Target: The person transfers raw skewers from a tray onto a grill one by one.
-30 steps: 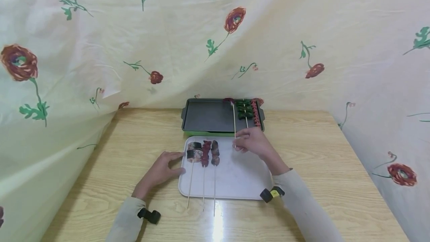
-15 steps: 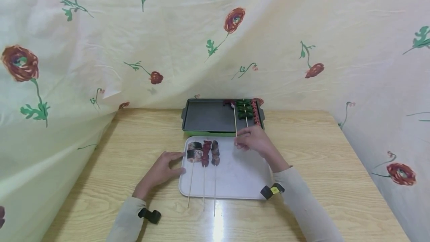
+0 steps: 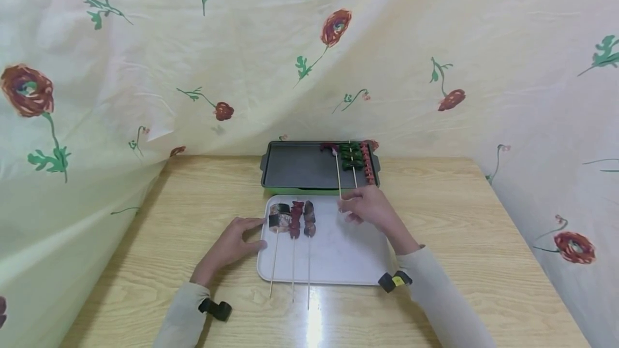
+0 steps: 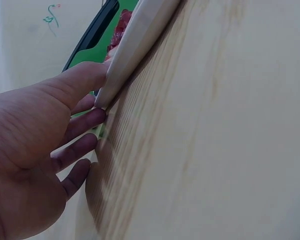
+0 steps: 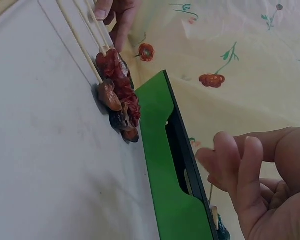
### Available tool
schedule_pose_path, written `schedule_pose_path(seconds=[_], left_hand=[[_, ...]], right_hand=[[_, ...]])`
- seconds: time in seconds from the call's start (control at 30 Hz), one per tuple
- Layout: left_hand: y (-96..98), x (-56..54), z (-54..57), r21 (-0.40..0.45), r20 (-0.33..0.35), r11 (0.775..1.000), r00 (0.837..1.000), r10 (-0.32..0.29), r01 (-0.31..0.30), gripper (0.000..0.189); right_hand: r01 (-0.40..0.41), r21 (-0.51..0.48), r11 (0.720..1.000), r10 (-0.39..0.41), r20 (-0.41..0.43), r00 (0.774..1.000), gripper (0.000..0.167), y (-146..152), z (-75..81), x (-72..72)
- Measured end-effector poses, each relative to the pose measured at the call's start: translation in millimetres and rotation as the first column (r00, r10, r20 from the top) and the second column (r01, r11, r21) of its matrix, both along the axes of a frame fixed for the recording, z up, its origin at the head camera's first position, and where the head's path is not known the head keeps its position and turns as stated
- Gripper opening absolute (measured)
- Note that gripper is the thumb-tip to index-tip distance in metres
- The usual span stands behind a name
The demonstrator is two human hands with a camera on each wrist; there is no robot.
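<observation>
In the head view my right hand (image 3: pixel 367 207) pinches the lower end of a skewer stick (image 3: pixel 338 176). Its dark red food piece (image 3: pixel 329 147) lies at the back of the black griddle (image 3: pixel 300 165). Beside it are a skewer of green pieces (image 3: pixel 351 156) and one of small pink-red pieces (image 3: pixel 367 162). My left hand (image 3: pixel 237 240) touches the left edge of the white tray (image 3: pixel 353 256) with fingertips and thumb, fingers loosely extended. On that tray lie a fish-slice skewer (image 3: pixel 280 217), a red meat skewer (image 3: pixel 296 219) and a brownish skewer (image 3: pixel 309 219).
The griddle's green base (image 5: pixel 157 125) stands directly behind the tray. Three sticks overhang the tray's front edge onto the wooden table (image 3: pixel 208 187). A flowered cloth (image 3: pixel 271 58) hangs behind the table and at its sides.
The food end of the held skewer has come down onto the griddle. My right hand has shifted slightly, a little lower now. The left hand stays at the tray edge.
</observation>
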State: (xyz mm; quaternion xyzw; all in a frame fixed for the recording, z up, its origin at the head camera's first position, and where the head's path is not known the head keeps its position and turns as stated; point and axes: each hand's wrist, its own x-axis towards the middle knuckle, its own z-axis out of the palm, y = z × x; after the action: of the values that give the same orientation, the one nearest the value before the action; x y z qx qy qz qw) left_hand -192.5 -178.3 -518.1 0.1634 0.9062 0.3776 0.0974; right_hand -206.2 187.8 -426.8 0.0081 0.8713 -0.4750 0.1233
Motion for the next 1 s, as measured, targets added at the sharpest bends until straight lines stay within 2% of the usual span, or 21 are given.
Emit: schedule_pose_path(seconds=[0.17,0.3,0.53,0.8,1.0], left_hand=[[0.9,0.0,0.6,0.0,0.004,1.0,1.0,0.001,-0.001,0.062],[1.5,-0.1,0.9,0.002,-0.002,1.0,1.0,0.008,-0.008,0.062],[3.0,0.1,0.5,-0.007,-0.002,1.0,1.0,0.011,-0.011,0.062],[2.6,0.3,-1.2,-0.008,0.006,1.0,1.0,0.001,-0.001,0.062],[1.0,0.0,-1.4,0.007,-0.013,1.0,1.0,-0.011,0.011,0.063]], right_hand=[[-0.004,0.056,0.998,0.006,-0.044,0.999,0.04,3.9,1.9,15.0],[-0.008,0.055,0.998,0.013,-0.092,0.996,0.041,4.9,8.6,32.2],[0.007,0.033,0.999,-0.001,-0.179,0.984,0.03,-1.8,13.5,64.8],[0.005,-0.039,0.999,-0.013,-0.202,0.979,0.03,-20.2,-9.9,93.1],[-0.086,-0.067,0.994,0.071,-0.19,0.979,0.034,-33.8,-28.3,108.1]])
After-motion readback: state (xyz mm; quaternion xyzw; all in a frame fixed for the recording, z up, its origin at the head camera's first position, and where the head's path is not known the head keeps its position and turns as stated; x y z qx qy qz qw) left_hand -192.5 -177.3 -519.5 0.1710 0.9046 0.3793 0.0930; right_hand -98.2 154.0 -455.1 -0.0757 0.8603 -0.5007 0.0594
